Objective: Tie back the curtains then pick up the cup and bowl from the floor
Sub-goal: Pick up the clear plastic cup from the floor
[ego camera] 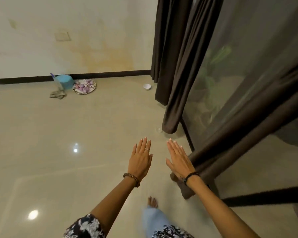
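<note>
The cup (159,129), a small clear glass, stands on the floor (93,134) just beside the rounded hem of the nearer dark curtain (181,86), close to the base of the glass door (248,83). It is faint against the tile, so its exact outline is hard to tell. It lies ahead of both hands, slightly to the right of the left hand's (141,160) fingertips and slightly to the left of the right hand's (178,159); the two seem about equally near, with the right hand on the curtain side.

The bowl (147,86), small and white, sits well beyond the cup, on the floor near the foot of the farther curtain (163,48) and the dark skirting.

Both hands are flat and released, fingers straight and together, palms down, holding nothing. They hover apart from each other above the floor.

A lower curtain bundle (230,141) runs diagonally along the door, passing just behind the right wrist.

Farther left along the wall rest a blue tub (65,81), a patterned plate (84,86) and a crumpled cloth (57,94).

My judgement: the curtains look gathered, so the cup is the likely next reach, forward and down.
</note>
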